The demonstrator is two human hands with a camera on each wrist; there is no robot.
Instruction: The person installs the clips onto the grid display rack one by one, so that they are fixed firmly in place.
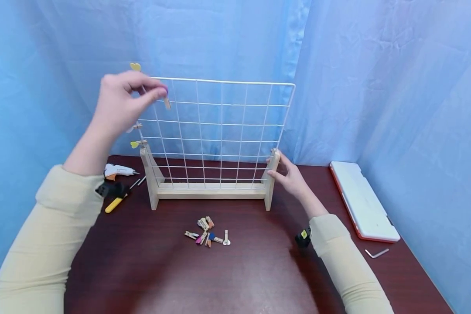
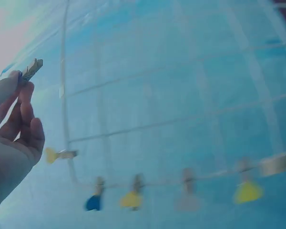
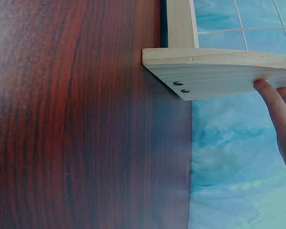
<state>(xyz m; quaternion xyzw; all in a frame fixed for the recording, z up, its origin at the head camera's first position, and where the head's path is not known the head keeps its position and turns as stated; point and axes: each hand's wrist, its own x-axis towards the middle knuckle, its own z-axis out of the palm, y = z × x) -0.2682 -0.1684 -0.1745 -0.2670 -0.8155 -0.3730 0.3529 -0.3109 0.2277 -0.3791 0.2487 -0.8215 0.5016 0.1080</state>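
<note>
Before the upper left part of the white wire grid [image 1: 235, 81], the raised left hand [image 1: 123, 98] pinches firmly one small wooden clothespin with purple decoration [image 1: 167, 103], while the right hand [image 1: 291, 178], held lower, grips the pale wooden side post [image 1: 270, 192].

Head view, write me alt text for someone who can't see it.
A person's left hand pinches a small wooden clothespin near the upper left of a white wire grid, while the right hand holds one side of its wooden stand. More clothespins lie on the dark red table in front.
</note>
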